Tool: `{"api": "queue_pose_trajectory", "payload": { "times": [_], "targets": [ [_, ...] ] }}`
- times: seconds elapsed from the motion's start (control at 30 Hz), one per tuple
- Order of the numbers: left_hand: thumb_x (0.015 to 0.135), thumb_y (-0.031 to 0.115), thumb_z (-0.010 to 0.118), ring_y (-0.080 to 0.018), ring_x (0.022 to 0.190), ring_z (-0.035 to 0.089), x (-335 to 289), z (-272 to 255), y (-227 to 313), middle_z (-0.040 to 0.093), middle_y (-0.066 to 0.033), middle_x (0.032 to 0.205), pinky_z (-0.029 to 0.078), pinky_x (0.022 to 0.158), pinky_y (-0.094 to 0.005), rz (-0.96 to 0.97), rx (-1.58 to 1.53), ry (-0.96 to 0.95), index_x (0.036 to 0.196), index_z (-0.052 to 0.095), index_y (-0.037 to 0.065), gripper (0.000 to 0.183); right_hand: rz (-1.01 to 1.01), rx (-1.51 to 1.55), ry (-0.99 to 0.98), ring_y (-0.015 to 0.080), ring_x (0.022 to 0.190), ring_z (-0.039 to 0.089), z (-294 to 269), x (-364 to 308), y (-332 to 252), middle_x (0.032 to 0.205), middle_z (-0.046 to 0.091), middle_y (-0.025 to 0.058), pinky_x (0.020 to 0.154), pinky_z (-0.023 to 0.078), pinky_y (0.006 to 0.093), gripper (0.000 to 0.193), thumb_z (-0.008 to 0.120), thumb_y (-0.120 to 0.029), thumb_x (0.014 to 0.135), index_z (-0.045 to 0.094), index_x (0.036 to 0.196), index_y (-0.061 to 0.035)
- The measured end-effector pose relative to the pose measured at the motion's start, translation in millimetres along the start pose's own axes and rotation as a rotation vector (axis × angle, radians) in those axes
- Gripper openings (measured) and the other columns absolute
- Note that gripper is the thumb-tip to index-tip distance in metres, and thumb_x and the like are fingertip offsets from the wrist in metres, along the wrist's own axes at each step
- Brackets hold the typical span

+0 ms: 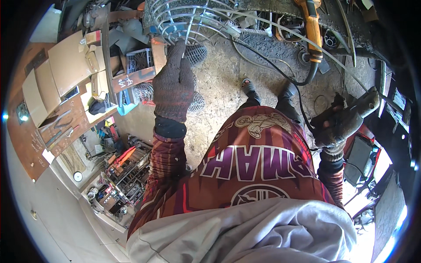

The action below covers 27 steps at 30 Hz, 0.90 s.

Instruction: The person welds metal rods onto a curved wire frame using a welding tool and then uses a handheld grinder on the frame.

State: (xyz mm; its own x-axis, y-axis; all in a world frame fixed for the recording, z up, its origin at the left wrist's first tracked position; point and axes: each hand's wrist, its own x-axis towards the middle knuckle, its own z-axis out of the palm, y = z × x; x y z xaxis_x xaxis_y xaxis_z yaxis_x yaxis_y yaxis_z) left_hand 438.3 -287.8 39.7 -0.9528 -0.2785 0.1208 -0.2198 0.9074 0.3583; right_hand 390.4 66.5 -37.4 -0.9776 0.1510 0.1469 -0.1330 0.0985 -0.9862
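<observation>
Your two gloved hands at work over a stained floor (219, 98). The left hand (172, 85) reaches up to the lower edge of a domed wire frame (189, 24), top centre; whether its fingers close on the wire, you cannot tell. Your right hand (335, 119) is wrapped around a grey tool (360, 108), from which a thin rod (357, 80) slants toward the frame, crossing an orange grinder (312, 30).
</observation>
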Motion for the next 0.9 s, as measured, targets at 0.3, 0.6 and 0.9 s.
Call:
{"api": "queue_pose_trajectory", "payload": {
  "times": [0.3, 0.6, 0.9],
  "targets": [
    [0.096, 0.007, 0.058, -0.0301, 0.102, 0.072, -1.4, 9.1, -11.1, 0.070, -0.0184, 0.119, 0.057, 0.085, -0.0355, 0.039, -0.018, 0.062, 0.134, 0.060, 0.003, 0.039, -0.112, -0.158, -0.231, 0.0122, 0.108, 0.045, -12.2, -7.9, 15.9, 0.166, 0.015, 0.0089, 0.106, 0.040, 0.0390, 0.104, 0.057, -0.011, 0.076, -0.001, 0.162, -0.0149],
    [0.095, 0.002, 0.056, -0.0301, 0.109, 0.069, -0.4, 12.7, -9.8, 0.068, -0.0200, 0.123, 0.054, 0.094, -0.0369, 0.079, -0.136, 0.109, 0.133, 0.060, 0.003, 0.038, -0.072, -0.136, -0.256, 0.0131, 0.101, 0.049, -9.8, -11.2, 16.5, 0.146, 0.027, 0.0079, 0.097, 0.044, 0.0374, 0.087, 0.062, -0.011, 0.078, 0.013, 0.151, -0.0115],
    [0.096, 0.003, 0.053, -0.0302, 0.117, 0.064, 0.3, 9.2, -10.1, 0.066, -0.0201, 0.123, 0.049, 0.099, -0.0359, 0.074, -0.111, 0.051, 0.138, 0.057, 0.005, 0.043, -0.041, -0.115, -0.287, 0.0141, 0.094, 0.054, -9.4, -13.3, 16.6, 0.126, 0.039, 0.0069, 0.088, 0.048, 0.0357, 0.071, 0.066, -0.010, 0.081, 0.027, 0.140, -0.0080]
  ]
}}
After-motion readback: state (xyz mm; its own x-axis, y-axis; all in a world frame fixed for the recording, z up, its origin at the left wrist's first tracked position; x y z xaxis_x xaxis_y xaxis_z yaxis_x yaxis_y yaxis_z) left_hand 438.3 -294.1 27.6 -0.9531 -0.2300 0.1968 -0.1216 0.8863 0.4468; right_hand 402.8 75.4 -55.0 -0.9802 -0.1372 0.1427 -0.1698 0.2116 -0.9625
